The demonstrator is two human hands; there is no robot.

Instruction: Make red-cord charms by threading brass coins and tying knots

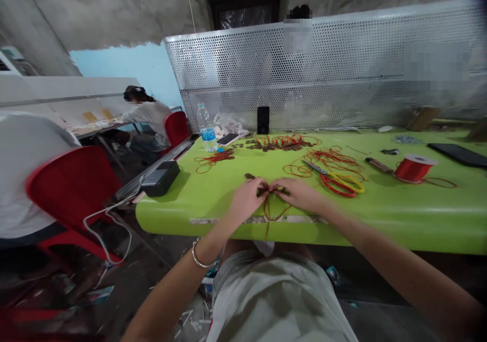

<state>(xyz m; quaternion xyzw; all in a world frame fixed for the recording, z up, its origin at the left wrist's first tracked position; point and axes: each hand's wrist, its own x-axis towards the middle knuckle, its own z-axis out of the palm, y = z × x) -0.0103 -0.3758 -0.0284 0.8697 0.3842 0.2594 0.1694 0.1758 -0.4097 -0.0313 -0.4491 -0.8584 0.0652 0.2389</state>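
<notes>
My left hand (249,196) and my right hand (294,191) meet close to the table's front edge, fingertips pinched together. Between them runs a thin red cord (267,212), its loose ends looping down over the edge. Dark round coin-like discs (249,176) poke out just beyond my left fingers, and my fingers hide how the cord and discs join. To the right of my right hand lie scissors (338,181) with red and yellow handles, partly on a tangle of red cord (335,158).
Behind my hands spreads a row of corded discs (281,143). A red cord spool (414,168) and a cutter knife (378,165) lie right. A water bottle (207,131), phone (228,139) and black box (160,178) stand left. A perforated metal screen (236,78) borders the back.
</notes>
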